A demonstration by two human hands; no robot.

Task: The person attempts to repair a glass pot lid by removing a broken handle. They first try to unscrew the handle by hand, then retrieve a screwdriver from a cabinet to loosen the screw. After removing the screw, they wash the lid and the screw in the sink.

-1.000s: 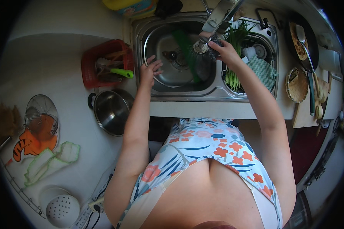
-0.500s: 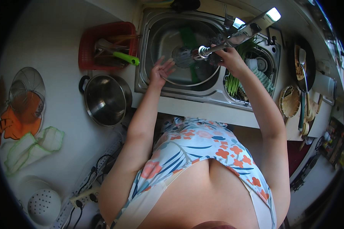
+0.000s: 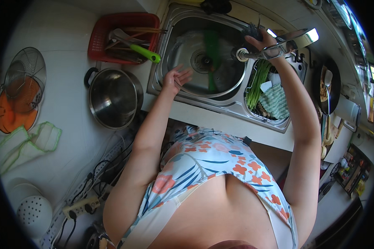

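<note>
My left hand (image 3: 176, 79) is at the near-left rim of the steel sink bowl (image 3: 187, 45), fingers apart and nothing in them. My right hand (image 3: 264, 41) is raised at the back right, closed on a dark frayed bundle (image 3: 252, 31), possibly a scrubber; its exact kind is unclear. The chrome tap (image 3: 297, 38) crosses over my right wrist, its spout head (image 3: 242, 54) over the bowl's right side. In the drainer compartment beside it lie long green stalks (image 3: 257, 83) and a mint-green textured cloth (image 3: 274, 106).
Left of the sink are a red basket (image 3: 97, 41) with utensils, a steel pot (image 3: 114, 97), a wire skimmer (image 3: 25, 66), pale netted cloths (image 3: 41, 139) and a white colander (image 3: 33, 211). A power strip (image 3: 81, 207) lies lower left. A black pan (image 3: 332, 74) stands far right.
My right hand has moved up toward the back right, away from the spout, with the dark bundle. The view has shifted and turned slightly; my left hand stays at the bowl's rim.
</note>
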